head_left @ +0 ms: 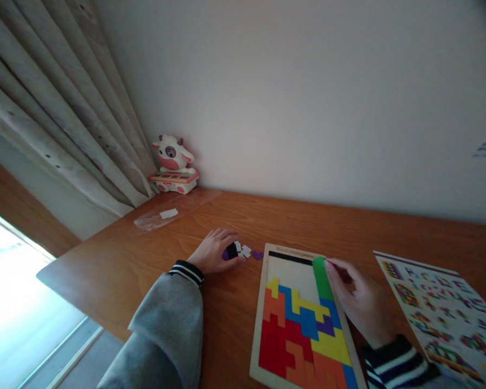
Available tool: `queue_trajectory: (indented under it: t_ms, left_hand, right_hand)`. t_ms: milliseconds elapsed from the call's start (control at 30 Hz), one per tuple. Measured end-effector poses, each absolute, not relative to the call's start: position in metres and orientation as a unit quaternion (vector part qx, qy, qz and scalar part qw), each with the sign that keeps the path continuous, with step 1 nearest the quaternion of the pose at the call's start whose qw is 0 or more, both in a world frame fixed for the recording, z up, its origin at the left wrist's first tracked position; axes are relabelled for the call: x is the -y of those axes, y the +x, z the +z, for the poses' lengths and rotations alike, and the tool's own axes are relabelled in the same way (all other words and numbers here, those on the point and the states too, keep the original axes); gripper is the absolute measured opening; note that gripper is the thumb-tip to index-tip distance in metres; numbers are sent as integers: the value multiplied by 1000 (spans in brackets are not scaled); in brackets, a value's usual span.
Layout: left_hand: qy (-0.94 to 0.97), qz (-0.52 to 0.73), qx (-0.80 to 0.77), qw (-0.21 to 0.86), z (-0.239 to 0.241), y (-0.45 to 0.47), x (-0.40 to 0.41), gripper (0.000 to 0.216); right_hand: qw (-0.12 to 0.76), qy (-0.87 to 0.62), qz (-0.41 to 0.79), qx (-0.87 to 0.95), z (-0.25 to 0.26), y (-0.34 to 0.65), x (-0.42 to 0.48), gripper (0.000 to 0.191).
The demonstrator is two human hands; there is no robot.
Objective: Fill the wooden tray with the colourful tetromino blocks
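A wooden puzzle board (260,324) lies on the table, its lower part filled with red, orange, yellow, blue and purple block pieces. Its upper middle shows a bare pale base. My right hand (360,294) pinches at the top of a long green puzzle piece (322,278), which lies along the board's upper right side. To the left of the board, my left hand (216,253) rests on the table with fingers and thumb curled around black and purple puzzle pieces (231,250). Small white pieces (247,251) and a purple heart-shaped piece (258,255) lie beside its fingertips.
A printed pattern sheet (437,308) lies right of the board. Clear plastic wrapping (149,220) with a white label (169,214) is at the back left. A toy cow with a keyboard (174,165) stands in the corner by the curtain (65,97).
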State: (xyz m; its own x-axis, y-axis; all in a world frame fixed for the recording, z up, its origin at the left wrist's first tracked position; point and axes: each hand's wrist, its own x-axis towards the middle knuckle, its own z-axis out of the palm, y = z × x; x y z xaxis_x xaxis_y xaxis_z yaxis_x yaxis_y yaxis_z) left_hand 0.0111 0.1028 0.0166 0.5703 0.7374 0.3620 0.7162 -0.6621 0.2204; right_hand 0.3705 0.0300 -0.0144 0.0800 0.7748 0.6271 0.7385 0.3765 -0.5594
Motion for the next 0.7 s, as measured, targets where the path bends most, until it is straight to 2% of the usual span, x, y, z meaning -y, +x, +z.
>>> queue_trajectory:
  t_ms: [67, 133, 500, 700]
  left_hand:
    - [891, 174, -417, 47, 12, -7, -99, 82]
    - [890, 145, -427, 64, 8, -17, -96, 94]
    - [878, 189, -428, 102, 13, -29, -100, 44]
    - [878, 206, -423, 95, 8, -29, -99, 38]
  right_hand:
    - [476, -558, 24, 679, -15, 370, -30, 34]
    - [472, -557, 31, 682, -16, 370, -30, 32]
    - [461, -553, 38, 693, -18, 371, -30, 28]
    - [456, -550, 38, 698, -19, 371, -30, 26]
